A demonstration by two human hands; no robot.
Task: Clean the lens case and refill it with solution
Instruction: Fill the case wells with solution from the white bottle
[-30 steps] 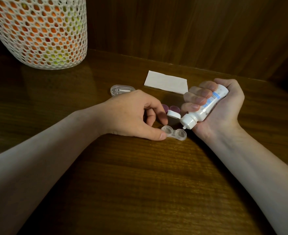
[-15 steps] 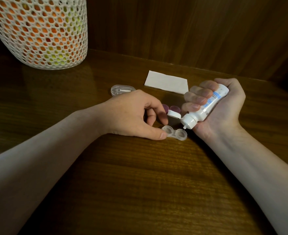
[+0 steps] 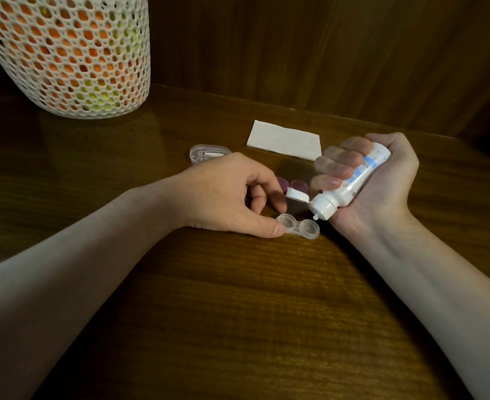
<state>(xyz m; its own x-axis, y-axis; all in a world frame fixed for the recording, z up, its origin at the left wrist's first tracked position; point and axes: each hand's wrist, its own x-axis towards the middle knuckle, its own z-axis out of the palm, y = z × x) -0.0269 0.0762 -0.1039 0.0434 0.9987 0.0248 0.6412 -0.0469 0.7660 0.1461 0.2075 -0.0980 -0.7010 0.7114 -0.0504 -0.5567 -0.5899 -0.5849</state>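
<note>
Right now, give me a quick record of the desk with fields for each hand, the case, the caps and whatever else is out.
left hand: thumb and forefinger pinch the left end of the case
right hand: grips the bottle, tipped nozzle down over the right well, flip cap open
case: clear, two open wells, flat on the desk
caps: two purple, behind the case
tissue: folded, at the back
box: clear, left of the tissue
basket: white mesh, far left

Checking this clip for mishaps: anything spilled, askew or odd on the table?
Nothing stands out. The right hand tips the bottle over the open lens case, steadied by the left hand; no spill shows on the table.
</note>
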